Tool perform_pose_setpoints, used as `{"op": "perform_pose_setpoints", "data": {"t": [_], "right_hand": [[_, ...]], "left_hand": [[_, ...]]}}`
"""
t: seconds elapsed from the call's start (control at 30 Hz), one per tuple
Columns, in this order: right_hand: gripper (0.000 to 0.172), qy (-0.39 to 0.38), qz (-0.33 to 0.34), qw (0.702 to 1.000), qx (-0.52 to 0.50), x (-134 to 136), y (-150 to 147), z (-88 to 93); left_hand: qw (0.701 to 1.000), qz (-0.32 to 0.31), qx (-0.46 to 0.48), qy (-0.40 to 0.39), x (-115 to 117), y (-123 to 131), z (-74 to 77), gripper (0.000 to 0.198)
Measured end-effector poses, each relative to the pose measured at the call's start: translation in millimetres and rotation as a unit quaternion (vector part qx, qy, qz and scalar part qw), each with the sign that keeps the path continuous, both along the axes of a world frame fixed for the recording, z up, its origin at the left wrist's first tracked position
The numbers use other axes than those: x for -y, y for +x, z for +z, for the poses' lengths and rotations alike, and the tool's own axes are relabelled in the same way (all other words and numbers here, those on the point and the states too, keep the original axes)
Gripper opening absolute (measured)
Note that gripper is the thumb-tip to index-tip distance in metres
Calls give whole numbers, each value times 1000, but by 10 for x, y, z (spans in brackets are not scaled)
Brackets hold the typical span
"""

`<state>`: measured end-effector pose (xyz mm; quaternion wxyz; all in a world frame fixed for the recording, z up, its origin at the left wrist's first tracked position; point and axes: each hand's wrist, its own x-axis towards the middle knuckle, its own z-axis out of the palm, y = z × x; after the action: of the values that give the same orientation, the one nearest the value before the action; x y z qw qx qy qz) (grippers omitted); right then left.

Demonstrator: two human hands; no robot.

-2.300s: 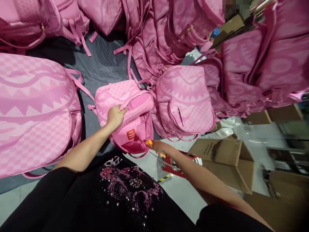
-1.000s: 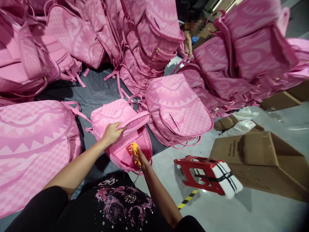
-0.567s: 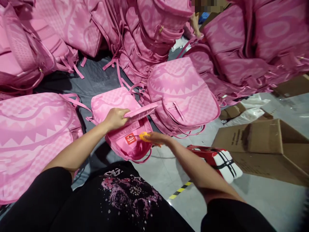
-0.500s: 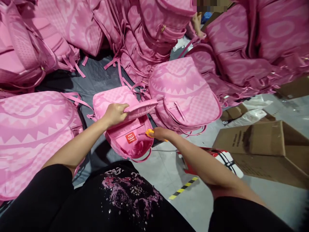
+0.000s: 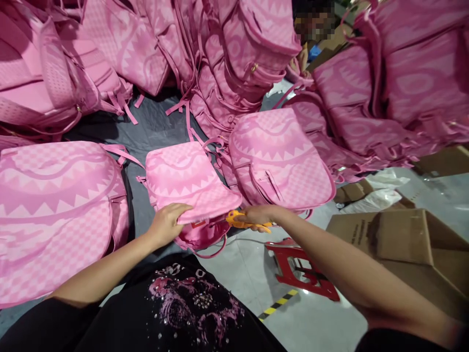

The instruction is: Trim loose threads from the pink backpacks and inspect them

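Observation:
A small pink backpack (image 5: 179,171) with a shark-teeth print lies in front of me, its front panel folded most of the way down over the opening. My left hand (image 5: 169,224) is closed on the lower left edge of that panel, thumb on top. Beneath the edge, the pink lining and part of a red label (image 5: 199,224) show. At the panel's right corner, my right hand (image 5: 258,216) is wrapped round yellow-handled thread snips (image 5: 236,221). Their tip is hidden by the bag. A loop handle (image 5: 216,252) hangs at the near end.
Larger pink backpacks lie left (image 5: 62,210) and right (image 5: 282,156). Stacked bags (image 5: 234,63) stand behind on a dark sheet (image 5: 146,122). To the right are an open cardboard box (image 5: 395,244) and a red stool (image 5: 300,269). Another person's hand (image 5: 303,56) shows at the back.
My left hand has brought the lifted front panel down toward me, covering most of the opening and label. My right hand with the snips has come out of the bag to its right edge.

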<state>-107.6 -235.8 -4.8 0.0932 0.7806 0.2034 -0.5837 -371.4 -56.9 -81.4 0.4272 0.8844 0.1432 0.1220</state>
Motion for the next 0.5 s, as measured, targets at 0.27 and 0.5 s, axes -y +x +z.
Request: {"op": "perform_pose_setpoints", "data": {"t": [0.27,0.5], "right_hand": [[48,149,-316,935,64,1236,-43,-202],[44,336,-485,805,61,1068,-243,-1010]], "left_hand": [[975,-42,-60,-211,204,-449,-382,73],[901,307,-65,-301,23,-453,-1116,110]]}}
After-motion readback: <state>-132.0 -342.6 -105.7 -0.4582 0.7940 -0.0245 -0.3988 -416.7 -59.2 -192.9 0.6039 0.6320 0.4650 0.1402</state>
